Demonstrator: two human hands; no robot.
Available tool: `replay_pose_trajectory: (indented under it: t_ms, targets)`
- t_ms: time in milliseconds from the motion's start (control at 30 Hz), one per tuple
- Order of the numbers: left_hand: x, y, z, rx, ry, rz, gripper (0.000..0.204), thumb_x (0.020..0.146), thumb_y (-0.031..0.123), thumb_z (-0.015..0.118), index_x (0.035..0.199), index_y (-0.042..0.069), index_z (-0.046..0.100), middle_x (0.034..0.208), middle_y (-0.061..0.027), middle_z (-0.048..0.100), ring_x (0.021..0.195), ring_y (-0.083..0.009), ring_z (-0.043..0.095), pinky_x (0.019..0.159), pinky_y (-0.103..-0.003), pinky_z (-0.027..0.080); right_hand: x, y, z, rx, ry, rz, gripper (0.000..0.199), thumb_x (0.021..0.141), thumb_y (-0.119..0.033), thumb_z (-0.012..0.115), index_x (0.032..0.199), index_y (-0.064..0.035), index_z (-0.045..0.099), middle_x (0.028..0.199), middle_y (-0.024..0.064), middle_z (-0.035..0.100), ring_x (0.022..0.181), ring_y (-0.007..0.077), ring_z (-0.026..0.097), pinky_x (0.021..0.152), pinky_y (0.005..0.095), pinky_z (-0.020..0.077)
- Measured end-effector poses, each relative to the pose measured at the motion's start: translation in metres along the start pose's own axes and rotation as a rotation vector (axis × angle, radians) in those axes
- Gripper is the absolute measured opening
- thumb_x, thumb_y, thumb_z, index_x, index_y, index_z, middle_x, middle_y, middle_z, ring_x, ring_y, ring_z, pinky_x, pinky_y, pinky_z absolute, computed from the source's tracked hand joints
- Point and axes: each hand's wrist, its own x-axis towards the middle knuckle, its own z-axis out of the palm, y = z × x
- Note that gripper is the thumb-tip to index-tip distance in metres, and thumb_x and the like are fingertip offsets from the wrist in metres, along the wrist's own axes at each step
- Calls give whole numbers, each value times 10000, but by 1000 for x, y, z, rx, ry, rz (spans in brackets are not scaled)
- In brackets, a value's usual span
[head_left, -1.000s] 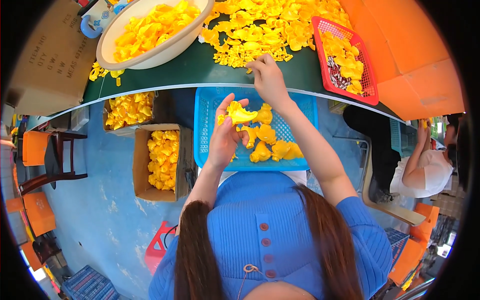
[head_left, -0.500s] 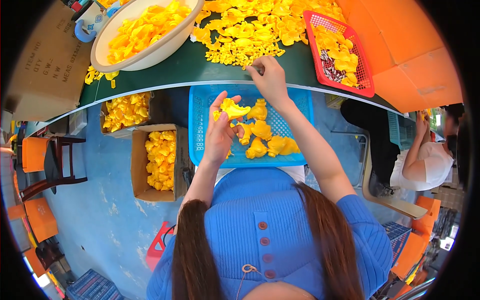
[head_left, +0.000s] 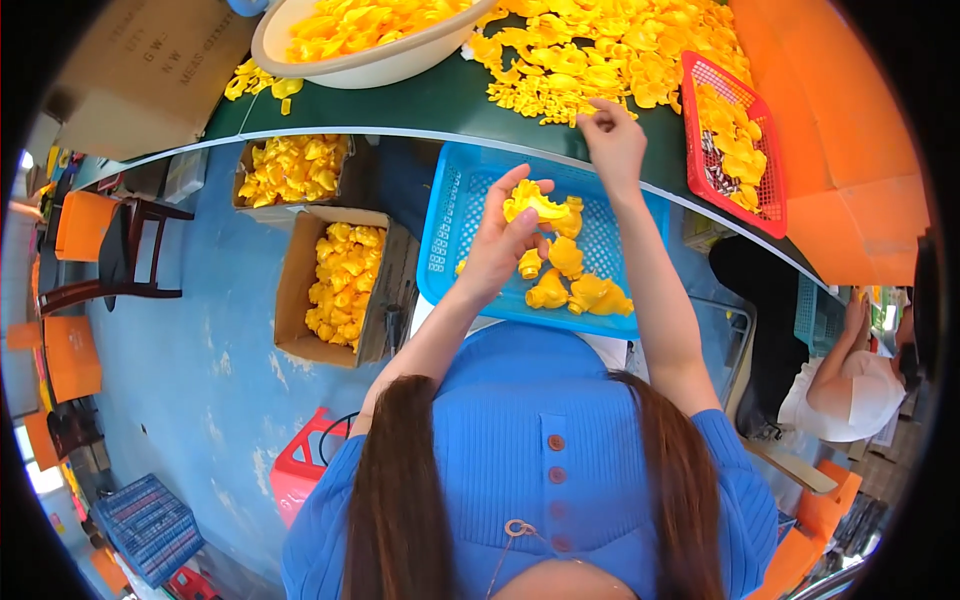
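Observation:
My left hand [head_left: 496,240] is closed around a hollow yellow plastic shell piece [head_left: 533,200], holding it above a blue plastic basket [head_left: 430,245]. Several rounded yellow plastic pieces [head_left: 565,256] lie in that basket, partly hidden by the hand. Farther off, my right hand [head_left: 615,150] reaches over the table edge, its thumb and fingertips pinched together beside a heap of small yellow parts [head_left: 530,102]. Whatever is between those fingertips is too small or hidden to name.
Larger yellow shells [head_left: 600,50] spread across the green table [head_left: 380,108]. A cream basin [head_left: 375,72] of yellow parts stands left, a red basket [head_left: 778,180] right. Cardboard boxes [head_left: 285,310] of yellow pieces sit on the floor. Another person [head_left: 840,395] sits at far right.
The whole view has swung, so the table and basket appear farther right. My left hand keeps its yellow shell piece; my right hand remains by the small parts with fingertips pinched.

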Motion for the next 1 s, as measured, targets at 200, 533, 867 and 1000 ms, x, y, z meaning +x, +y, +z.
replay_pose_trajectory:
  t_ms: [200,533,867,1000]
  targets:
    - [0,1,0,63,-37,43,618,856,202,603,1362,98,264,1291,-134,440,871,-133,550,676,-257,496,-8,-21,-32,522,22,229,181,778,-53,676,937,28,644,741,7,581,637,71,496,592,193,397]
    - [-7,11,16,163,-89,121,984,592,390,832,1350,59,300,1219,-122,518,969,-161,580,780,-258,490,-70,-89,-70,682,-189,108,159,815,15,598,964,45,646,877,68,610,706,114,582,618,214,485]
    - [-16,15,31,143,-196,196,968,593,182,849,1354,40,267,1214,-90,492,1125,-187,497,950,-312,417,-93,-109,-94,321,-180,-154,157,743,36,655,891,-9,684,806,45,652,728,98,567,666,225,448]
    - [-18,16,33,152,-168,165,925,604,159,842,1337,34,292,1210,-86,489,1114,-179,501,943,-303,421,-98,-108,-96,264,-154,-208,152,733,28,669,876,-17,688,813,54,658,732,117,583,667,236,457]
